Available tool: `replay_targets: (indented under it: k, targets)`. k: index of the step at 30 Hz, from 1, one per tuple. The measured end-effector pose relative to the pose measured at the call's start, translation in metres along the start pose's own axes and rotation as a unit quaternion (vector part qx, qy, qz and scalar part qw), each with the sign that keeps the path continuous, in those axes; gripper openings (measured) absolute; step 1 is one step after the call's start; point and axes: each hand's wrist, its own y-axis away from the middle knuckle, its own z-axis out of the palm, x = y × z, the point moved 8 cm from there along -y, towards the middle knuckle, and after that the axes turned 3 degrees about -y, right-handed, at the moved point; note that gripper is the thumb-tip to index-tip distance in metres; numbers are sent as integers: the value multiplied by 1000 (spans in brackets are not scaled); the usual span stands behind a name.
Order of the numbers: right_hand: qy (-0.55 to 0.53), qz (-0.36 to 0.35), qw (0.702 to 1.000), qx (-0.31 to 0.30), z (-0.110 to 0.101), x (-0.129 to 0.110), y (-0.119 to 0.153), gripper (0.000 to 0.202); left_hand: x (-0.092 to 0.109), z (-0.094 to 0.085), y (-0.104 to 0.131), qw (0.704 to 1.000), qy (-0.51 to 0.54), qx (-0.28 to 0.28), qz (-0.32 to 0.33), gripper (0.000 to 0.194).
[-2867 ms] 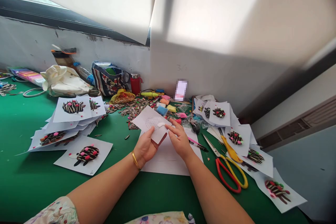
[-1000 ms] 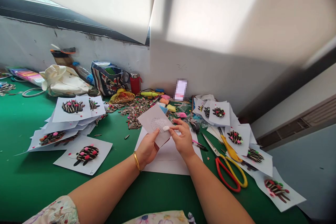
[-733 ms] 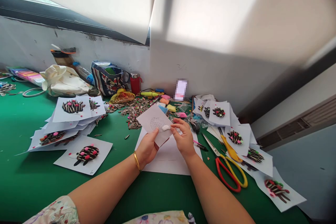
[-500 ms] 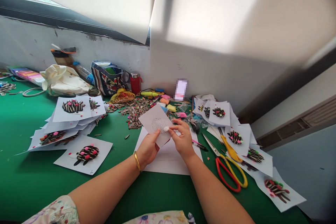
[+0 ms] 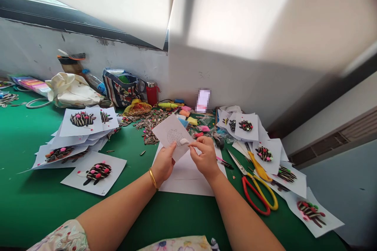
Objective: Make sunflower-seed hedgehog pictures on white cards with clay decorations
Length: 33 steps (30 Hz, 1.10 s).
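Note:
My left hand (image 5: pixel 165 163) grips a small white card (image 5: pixel 165 127) by its lower edge, thumb on top. The card is tilted and bears a round pencil drawing. A soft white lump (image 5: pixel 183 141) lies against the card's right part. Beside it, the fingers of my right hand (image 5: pixel 204 155) are pinched together at the card's right edge; whatever is between the fingertips is too small to make out. Under both hands a larger white sheet (image 5: pixel 188 182) lies on the green table (image 5: pixel 141 219).
Cards with seed figures lie in a pile at left (image 5: pixel 76 131) and at right (image 5: pixel 266 157). Scissors (image 5: pixel 256 188) rest right of my right hand. Behind are striped seeds (image 5: pixel 151 125), coloured clay (image 5: pixel 192 121), a striped bag (image 5: pixel 120 90) and a red bottle (image 5: pixel 152 95).
The card has shifted slightly left and up with my left hand. The white lump looks longer and flatter on it, and my right fingertips have moved off the lump to the card's edge.

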Motion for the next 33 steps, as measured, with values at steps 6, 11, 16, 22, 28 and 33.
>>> replay_targets:
  k: [6, 11, 16, 22, 28, 33]
  targets:
    - [25, -8, 1000, -11, 4, 0, 1, 24, -2, -3, -1, 999, -32, 0, 13, 35]
    - [38, -16, 999, -7, 3, -1, 2, 23, -2, -2, -1, 1000, -18, -9, 20, 37]
    - [55, -26, 998, 1, 2, -3, 2, 22, -1, -1, 0, 1000, -11, -6, 19, 39]
    - [64, -38, 997, 2, 1, -7, 2, 22, -2, 0, -1, 1000, -17, -14, 19, 40]
    - [59, -53, 997, -8, 4, -12, 4, 24, -4, -4, -2, 999, -41, -10, 20, 42]
    - [28, -28, 999, 8, 0, -8, 3, 24, -1, -2, -1, 1000, -5, -11, 17, 35]
